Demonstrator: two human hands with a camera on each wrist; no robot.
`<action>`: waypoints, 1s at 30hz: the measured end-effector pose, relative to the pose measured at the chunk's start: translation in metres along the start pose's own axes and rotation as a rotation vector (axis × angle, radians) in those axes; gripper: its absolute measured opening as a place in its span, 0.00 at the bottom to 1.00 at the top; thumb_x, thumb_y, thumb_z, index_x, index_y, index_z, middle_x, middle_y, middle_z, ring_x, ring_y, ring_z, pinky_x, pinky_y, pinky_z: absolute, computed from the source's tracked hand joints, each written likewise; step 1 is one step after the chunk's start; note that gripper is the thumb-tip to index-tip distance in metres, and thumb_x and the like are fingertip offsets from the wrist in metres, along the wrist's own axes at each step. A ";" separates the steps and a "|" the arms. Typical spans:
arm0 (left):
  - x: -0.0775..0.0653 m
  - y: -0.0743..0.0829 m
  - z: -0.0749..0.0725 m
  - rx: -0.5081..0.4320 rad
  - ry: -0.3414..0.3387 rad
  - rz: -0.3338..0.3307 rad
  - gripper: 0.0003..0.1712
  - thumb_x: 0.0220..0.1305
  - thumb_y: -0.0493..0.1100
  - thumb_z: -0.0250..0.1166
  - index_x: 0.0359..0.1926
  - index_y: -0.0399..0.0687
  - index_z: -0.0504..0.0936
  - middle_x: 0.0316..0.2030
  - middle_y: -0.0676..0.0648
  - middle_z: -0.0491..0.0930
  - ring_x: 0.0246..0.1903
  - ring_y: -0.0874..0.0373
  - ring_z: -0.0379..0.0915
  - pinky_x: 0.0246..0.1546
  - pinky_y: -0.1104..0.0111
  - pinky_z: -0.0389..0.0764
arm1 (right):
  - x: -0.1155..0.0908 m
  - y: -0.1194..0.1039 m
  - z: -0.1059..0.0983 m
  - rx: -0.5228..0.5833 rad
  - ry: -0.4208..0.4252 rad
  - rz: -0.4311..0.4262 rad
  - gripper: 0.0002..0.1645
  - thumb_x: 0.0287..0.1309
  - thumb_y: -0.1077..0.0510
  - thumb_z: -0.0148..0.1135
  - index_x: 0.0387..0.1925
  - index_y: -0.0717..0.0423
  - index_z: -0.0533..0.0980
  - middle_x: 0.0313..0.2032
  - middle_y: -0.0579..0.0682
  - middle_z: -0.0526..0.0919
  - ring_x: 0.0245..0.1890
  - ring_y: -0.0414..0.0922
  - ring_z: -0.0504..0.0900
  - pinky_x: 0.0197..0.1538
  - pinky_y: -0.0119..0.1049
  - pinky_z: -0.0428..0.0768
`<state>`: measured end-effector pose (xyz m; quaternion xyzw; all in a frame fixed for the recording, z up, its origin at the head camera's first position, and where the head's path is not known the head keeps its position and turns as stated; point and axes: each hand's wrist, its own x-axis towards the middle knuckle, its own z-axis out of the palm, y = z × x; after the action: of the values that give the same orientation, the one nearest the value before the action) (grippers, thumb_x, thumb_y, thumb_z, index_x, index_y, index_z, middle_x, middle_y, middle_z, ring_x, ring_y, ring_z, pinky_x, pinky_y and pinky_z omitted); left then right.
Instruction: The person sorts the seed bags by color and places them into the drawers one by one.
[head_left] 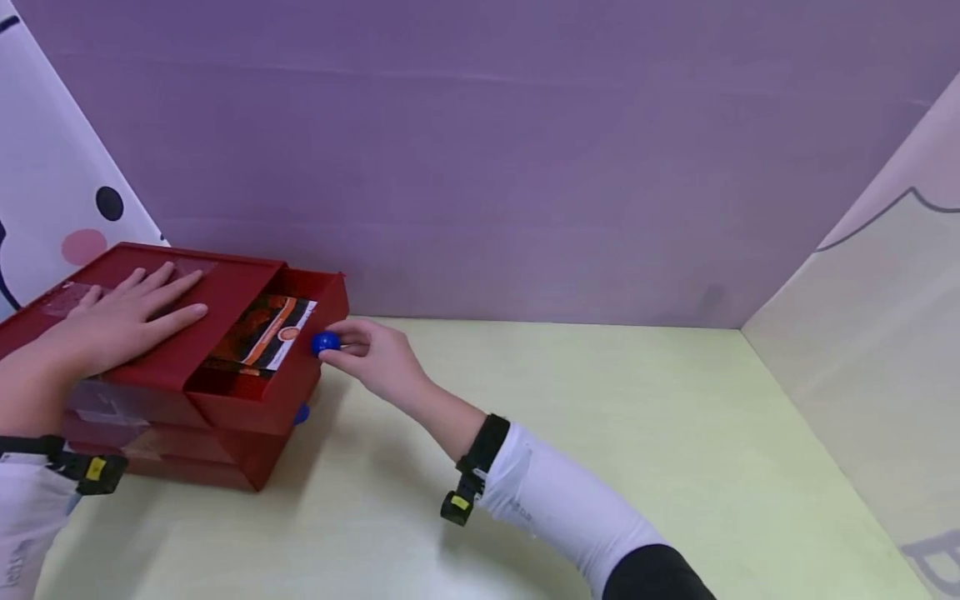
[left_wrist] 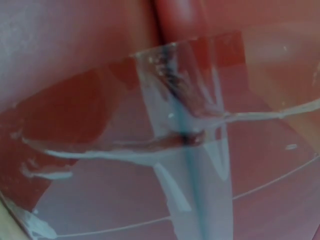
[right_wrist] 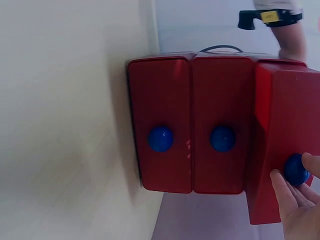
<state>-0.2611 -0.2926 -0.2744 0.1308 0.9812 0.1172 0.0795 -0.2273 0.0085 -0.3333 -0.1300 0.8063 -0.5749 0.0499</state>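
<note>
A red drawer unit (head_left: 247,271) stands at the left of the table, its top drawer (head_left: 288,408) partly pulled out. Inside that drawer lies a dark packet (head_left: 281,329) with orange and white stripes. My right hand (head_left: 382,358) pinches the round blue knob (head_left: 326,342) on the drawer's front between thumb and fingers. With fingers spread, my left hand (head_left: 127,321) rests flat on top of the unit. In the right wrist view, the two lower drawers, with blue knobs (right_wrist: 160,138) of their own, are closed. Close-up red plastic and clear tape (left_wrist: 195,150) fill the left wrist view.
The pale yellow-green tabletop (head_left: 600,433) stretches to the right of the unit. A purple backdrop (head_left: 480,167) rises behind it, with a white printed panel (head_left: 52,158) at the left and a pale panel (head_left: 870,333) at the right.
</note>
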 end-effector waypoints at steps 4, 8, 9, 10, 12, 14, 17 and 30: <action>-0.002 -0.002 0.000 -0.007 0.004 0.011 0.46 0.70 0.66 0.40 0.75 0.46 0.34 0.71 0.26 0.28 0.69 0.26 0.15 0.60 0.26 0.26 | 0.012 -0.008 0.016 -0.058 -0.025 -0.012 0.21 0.58 0.53 0.68 0.53 0.50 0.78 0.48 0.47 0.85 0.46 0.37 0.84 0.44 0.24 0.82; -0.006 -0.005 0.001 0.008 -0.002 0.028 0.46 0.71 0.64 0.41 0.75 0.46 0.32 0.71 0.26 0.27 0.68 0.25 0.15 0.60 0.26 0.27 | 0.022 -0.017 0.034 -0.152 -0.051 -0.026 0.23 0.58 0.51 0.67 0.55 0.49 0.77 0.48 0.44 0.85 0.46 0.34 0.83 0.43 0.22 0.81; -0.007 -0.006 0.002 0.017 -0.003 0.037 0.46 0.71 0.63 0.42 0.75 0.46 0.31 0.71 0.25 0.27 0.68 0.25 0.15 0.60 0.26 0.27 | 0.024 -0.019 0.038 -0.176 -0.056 -0.028 0.23 0.59 0.50 0.66 0.56 0.49 0.77 0.48 0.44 0.85 0.45 0.34 0.83 0.42 0.21 0.81; -0.008 -0.006 0.002 0.023 -0.003 0.043 0.46 0.71 0.62 0.42 0.75 0.46 0.31 0.71 0.25 0.27 0.68 0.25 0.15 0.60 0.26 0.27 | 0.026 -0.022 0.041 -0.199 -0.060 -0.029 0.24 0.59 0.50 0.66 0.56 0.48 0.76 0.48 0.43 0.85 0.45 0.33 0.83 0.42 0.20 0.80; -0.010 -0.008 0.003 0.033 0.000 0.056 0.47 0.71 0.61 0.44 0.75 0.46 0.30 0.71 0.25 0.27 0.68 0.24 0.15 0.61 0.27 0.27 | 0.029 -0.027 0.048 -0.250 -0.072 -0.023 0.24 0.59 0.49 0.66 0.57 0.47 0.76 0.48 0.41 0.84 0.45 0.32 0.82 0.42 0.19 0.80; -0.011 -0.009 0.003 0.044 0.004 0.067 0.47 0.71 0.58 0.46 0.75 0.46 0.29 0.71 0.25 0.27 0.68 0.25 0.15 0.62 0.28 0.26 | 0.031 -0.031 0.053 -0.311 -0.081 -0.025 0.25 0.60 0.47 0.65 0.58 0.45 0.75 0.49 0.40 0.84 0.45 0.31 0.81 0.41 0.18 0.79; -0.014 -0.011 0.004 0.079 0.007 0.109 0.48 0.69 0.53 0.51 0.75 0.43 0.31 0.71 0.25 0.28 0.68 0.24 0.15 0.64 0.29 0.26 | 0.032 -0.037 0.059 -0.428 -0.090 -0.039 0.26 0.60 0.45 0.63 0.60 0.42 0.74 0.50 0.37 0.83 0.45 0.29 0.80 0.41 0.17 0.78; -0.015 -0.003 -0.001 0.013 -0.009 0.061 0.45 0.72 0.58 0.42 0.74 0.42 0.29 0.71 0.25 0.24 0.69 0.28 0.14 0.65 0.30 0.30 | 0.032 -0.040 0.059 -0.518 -0.069 -0.054 0.28 0.59 0.41 0.61 0.61 0.35 0.74 0.52 0.34 0.81 0.46 0.29 0.78 0.39 0.16 0.77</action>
<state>-0.2482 -0.2997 -0.2721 0.1619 0.9772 0.1124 0.0793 -0.2382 -0.0665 -0.3134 -0.1794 0.9206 -0.3458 0.0273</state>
